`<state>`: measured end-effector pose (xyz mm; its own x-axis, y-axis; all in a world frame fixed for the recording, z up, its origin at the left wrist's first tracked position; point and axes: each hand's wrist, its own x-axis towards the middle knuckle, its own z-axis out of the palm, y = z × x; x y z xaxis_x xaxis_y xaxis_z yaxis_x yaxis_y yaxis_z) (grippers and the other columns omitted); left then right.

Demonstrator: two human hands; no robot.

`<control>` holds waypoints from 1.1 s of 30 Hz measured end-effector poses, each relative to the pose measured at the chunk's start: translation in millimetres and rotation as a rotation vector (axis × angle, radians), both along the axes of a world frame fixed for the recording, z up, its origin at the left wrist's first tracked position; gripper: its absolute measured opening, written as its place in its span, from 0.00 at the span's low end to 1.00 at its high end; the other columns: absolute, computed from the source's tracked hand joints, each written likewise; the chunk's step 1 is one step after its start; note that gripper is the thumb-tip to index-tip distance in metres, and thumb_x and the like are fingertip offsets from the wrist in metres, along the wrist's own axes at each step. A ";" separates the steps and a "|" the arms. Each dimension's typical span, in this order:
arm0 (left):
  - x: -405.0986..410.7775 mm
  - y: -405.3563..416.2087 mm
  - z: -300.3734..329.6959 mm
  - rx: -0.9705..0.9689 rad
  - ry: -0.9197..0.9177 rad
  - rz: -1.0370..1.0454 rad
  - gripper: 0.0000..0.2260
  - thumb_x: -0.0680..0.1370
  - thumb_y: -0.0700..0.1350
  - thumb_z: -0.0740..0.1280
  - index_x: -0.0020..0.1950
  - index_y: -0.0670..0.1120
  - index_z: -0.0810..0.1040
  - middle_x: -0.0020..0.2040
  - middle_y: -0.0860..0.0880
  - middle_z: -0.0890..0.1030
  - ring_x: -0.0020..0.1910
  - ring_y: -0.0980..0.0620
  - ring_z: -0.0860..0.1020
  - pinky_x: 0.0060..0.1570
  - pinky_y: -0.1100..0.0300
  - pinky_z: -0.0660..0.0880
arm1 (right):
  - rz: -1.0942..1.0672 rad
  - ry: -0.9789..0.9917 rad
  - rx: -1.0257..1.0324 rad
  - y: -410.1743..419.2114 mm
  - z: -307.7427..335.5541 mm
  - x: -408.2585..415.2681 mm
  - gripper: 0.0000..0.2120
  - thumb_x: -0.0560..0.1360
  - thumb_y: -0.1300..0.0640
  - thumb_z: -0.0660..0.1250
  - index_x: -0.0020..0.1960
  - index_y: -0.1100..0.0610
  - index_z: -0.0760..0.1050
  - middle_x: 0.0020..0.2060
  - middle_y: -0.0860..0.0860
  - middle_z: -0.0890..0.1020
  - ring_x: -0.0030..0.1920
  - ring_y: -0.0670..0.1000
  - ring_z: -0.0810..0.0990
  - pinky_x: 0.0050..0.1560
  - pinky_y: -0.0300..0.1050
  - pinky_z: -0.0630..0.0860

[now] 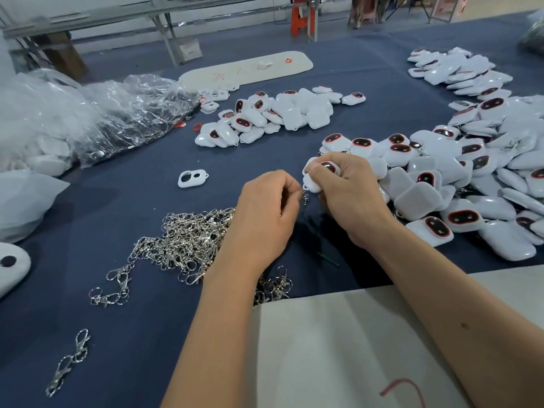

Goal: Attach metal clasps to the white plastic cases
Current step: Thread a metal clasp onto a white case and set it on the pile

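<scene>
Dark blue cloth (123, 219) covers a wide worktable in what looks like a workshop, with bench legs and an orange stool at the far edge. Both hands meet near the middle of the cloth. The right hand (347, 195) curls its fingers and thumb round one white case (312, 184), its dark red-rimmed window facing up and its small loop end turned toward the other hand. The left hand (265, 213) pinches a metal clasp (306, 198) between curled fingertips, right at the lower corner of the case; only a bit of the clasp shows past the fingers, so I cannot tell whether it is already through the loop. The step in hand looks like hooking the clasp onto the case's loop. The next move would call for holding the case steady while the clasp's gate is pressed open and threaded, then let snap closed. A tangled heap of loose clasps (188, 242) lies just left of the left wrist, within easy reach. A large pile of cases (471, 184) spreads to the right, some with clasps showing among them; a smaller pile (273, 116) sits farther back, and crumpled clear plastic bags (117, 113) lie at the left.
</scene>
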<state>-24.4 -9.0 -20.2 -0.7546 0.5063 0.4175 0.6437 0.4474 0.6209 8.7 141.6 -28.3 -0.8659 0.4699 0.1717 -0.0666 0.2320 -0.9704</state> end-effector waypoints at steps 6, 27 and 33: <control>0.4 0.0 -0.8 -0.017 0.000 0.029 0.05 0.79 0.39 0.67 0.44 0.47 0.78 0.39 0.54 0.79 0.40 0.55 0.77 0.42 0.59 0.74 | 0.004 -0.013 0.039 -1.1 2.9 2.1 0.08 0.77 0.57 0.64 0.39 0.55 0.77 0.24 0.38 0.73 0.26 0.41 0.70 0.33 0.39 0.64; -9.0 -24.1 3.5 -0.096 -0.138 -0.016 0.06 0.75 0.43 0.74 0.44 0.55 0.83 0.43 0.58 0.82 0.47 0.58 0.77 0.49 0.65 0.72 | -0.206 0.041 -0.118 -15.1 0.2 9.0 0.09 0.78 0.54 0.63 0.40 0.54 0.74 0.27 0.47 0.78 0.27 0.52 0.81 0.29 0.46 0.70; -4.0 -16.0 9.2 -0.347 -0.143 -0.122 0.07 0.74 0.52 0.77 0.49 0.61 0.82 0.52 0.53 0.77 0.60 0.49 0.70 0.64 0.54 0.65 | -0.198 0.047 -0.203 -13.3 -0.5 7.1 0.09 0.79 0.64 0.58 0.50 0.54 0.75 0.40 0.52 0.84 0.34 0.54 0.87 0.23 0.40 0.72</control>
